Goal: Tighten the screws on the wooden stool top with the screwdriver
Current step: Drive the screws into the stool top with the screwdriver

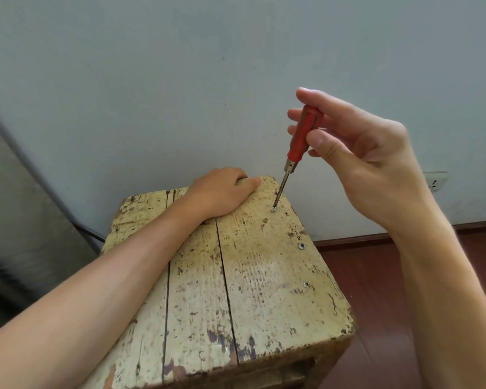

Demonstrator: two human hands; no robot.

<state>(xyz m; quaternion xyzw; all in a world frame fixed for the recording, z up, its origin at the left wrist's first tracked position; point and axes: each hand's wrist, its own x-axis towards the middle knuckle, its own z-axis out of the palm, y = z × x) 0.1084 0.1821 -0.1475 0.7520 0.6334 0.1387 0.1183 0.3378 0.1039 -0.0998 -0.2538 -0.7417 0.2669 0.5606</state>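
Right hand (357,153) pinches red-handled screwdriver (298,147), tip seated in far screw (273,210) near stool top (264,276) right edge, left hand (222,192) gripping far edge as brace: keep shaft square to the head, press down while turning to avoid cam-out.

- Fingertips of the left hand (222,193) are hidden beyond the far edge of the stool top (264,276).
- The slot of the screw (273,210) is covered by the screwdriver (300,136) tip.
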